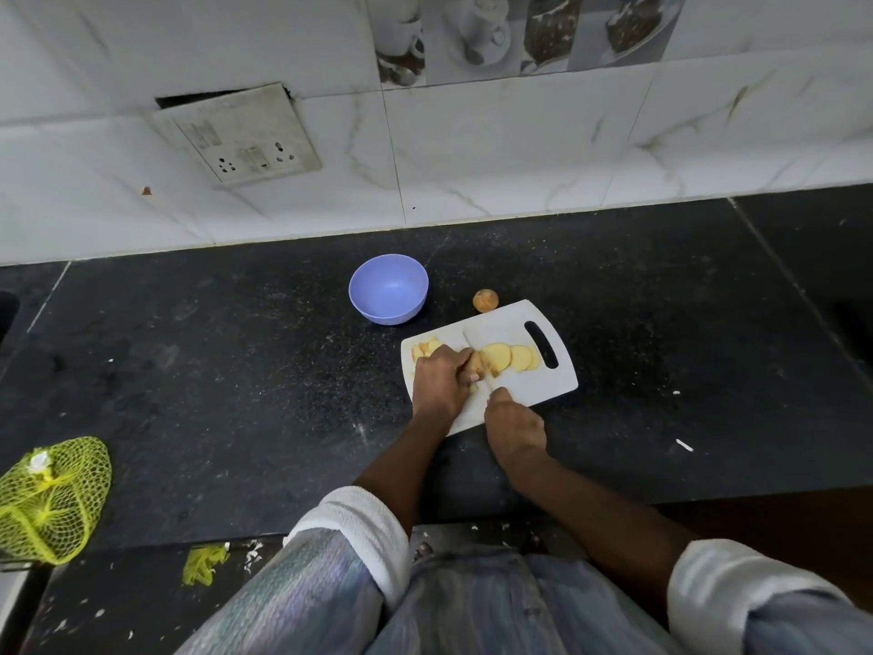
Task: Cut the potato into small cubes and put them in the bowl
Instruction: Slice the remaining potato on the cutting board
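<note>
Both of our hands are on the white cutting board (529,385). Our left hand (440,382) is curled down over the uncut piece of potato (476,364), fingers pressed together on top of it, pinning it to the board near the board's left end. Our right hand (515,425) is closed around the knife handle at the board's near edge; the handle is hidden inside the fist. The knife blade (476,354) runs away from us across the board, just beside the left fingers, and seems to sit against the cut face of the potato, though the view is too small to be sure.

Right of the blade, cut potato slices (512,357) lie overlapped in a row toward the handle slot at the board's right end. More pale slices (424,348) lie at the board's far left corner, partly hidden by our left hand.

Off the board, touching or just beside its far edge, a round brown potato end (485,301) rests on the black worktop (236,371). The lilac bowl (388,288) stands on the worktop beyond the board's left corner, toward the tiled wall, with nothing visible in it.

At the worktop's near left edge lies a yellow net bag (52,498). A switch plate (241,134) hangs tilted on the wall.
</note>
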